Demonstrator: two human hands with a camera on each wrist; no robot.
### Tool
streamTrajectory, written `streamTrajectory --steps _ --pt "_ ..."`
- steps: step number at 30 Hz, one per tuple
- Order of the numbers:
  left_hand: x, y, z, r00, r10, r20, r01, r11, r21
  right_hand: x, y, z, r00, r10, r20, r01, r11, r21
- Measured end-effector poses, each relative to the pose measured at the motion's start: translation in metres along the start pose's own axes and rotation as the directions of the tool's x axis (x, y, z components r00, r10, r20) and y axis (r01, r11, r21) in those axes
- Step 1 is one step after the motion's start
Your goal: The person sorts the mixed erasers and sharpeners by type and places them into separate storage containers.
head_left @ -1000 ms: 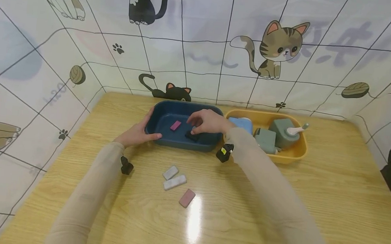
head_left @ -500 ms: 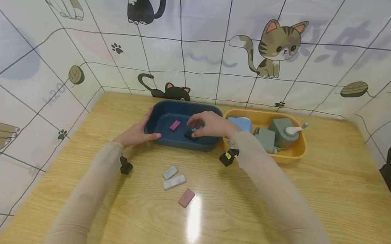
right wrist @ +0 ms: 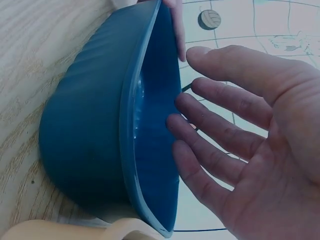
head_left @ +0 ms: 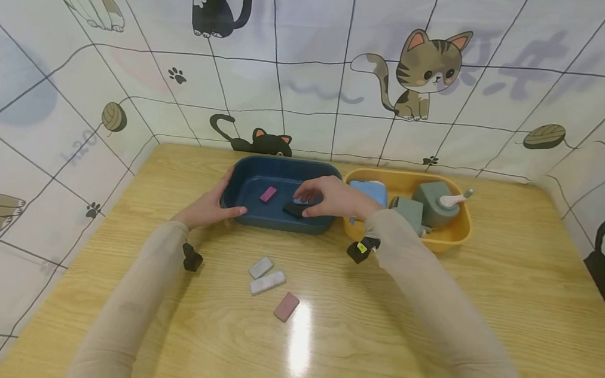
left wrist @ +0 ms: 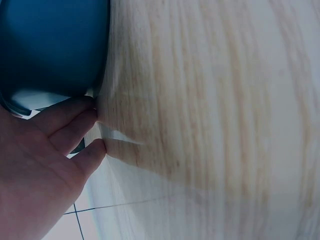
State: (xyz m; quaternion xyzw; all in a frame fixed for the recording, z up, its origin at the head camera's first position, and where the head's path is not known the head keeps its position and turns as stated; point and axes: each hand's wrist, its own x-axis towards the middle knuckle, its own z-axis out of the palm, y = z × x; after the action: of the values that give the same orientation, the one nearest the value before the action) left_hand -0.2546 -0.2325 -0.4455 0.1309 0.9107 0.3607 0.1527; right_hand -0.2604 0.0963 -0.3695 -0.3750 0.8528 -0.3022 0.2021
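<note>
In the head view my left hand [head_left: 209, 206] rests against the left end of a dark blue bin [head_left: 236, 207], thumb at the front rim and fingers along the outer wall. The left wrist view shows those fingers nearly straight. My right hand [head_left: 334, 196] is over the bin's right half, fingers loosely bent, nothing held in the right wrist view. A small black block [head_left: 293, 209] lies in the bin beside its thumb. A pink block [head_left: 268, 194] lies further left in the bin. Something light blue [head_left: 300, 201] under the right fingers is partly hidden.
Two white blocks [head_left: 267, 282] and a dusty pink block [head_left: 286, 307] lie on the wooden table [head_left: 203, 330] before the bin. A yellow bin [head_left: 446, 245] adjoins at right, holding a grey-green pump bottle [head_left: 433, 205], a grey-green container [head_left: 408, 213] and a blue item [head_left: 369, 190].
The right hand has drawn slightly right and toward the front, uncovering more of the black block and the light blue thing. The left hand keeps its place on the bin.
</note>
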Motion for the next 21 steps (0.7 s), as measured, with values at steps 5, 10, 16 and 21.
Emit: streamTrajectory --steps 5,10,16,21 --pt "-0.001 -0.001 -0.001 1.0 -0.01 0.004 0.01 1.0 -0.009 -0.009 -0.006 0.001 1.0 -0.016 0.012 0.016 1.0 0.012" --pt "-0.002 0.0 -0.002 1.0 -0.01 0.004 0.01 1.0 0.004 -0.017 -0.013 0.002 0.999 -0.038 0.019 0.038 0.999 0.003" --pt "-0.001 0.0 -0.002 1.0 0.0 0.008 0.0 1.0 0.021 -0.024 -0.023 0.006 0.996 -0.081 0.028 0.081 0.996 -0.027" --pt "0.0 0.0 -0.001 1.0 0.01 0.008 -0.01 1.0 0.021 -0.029 -0.03 0.008 0.995 -0.086 0.04 0.089 0.994 -0.066"
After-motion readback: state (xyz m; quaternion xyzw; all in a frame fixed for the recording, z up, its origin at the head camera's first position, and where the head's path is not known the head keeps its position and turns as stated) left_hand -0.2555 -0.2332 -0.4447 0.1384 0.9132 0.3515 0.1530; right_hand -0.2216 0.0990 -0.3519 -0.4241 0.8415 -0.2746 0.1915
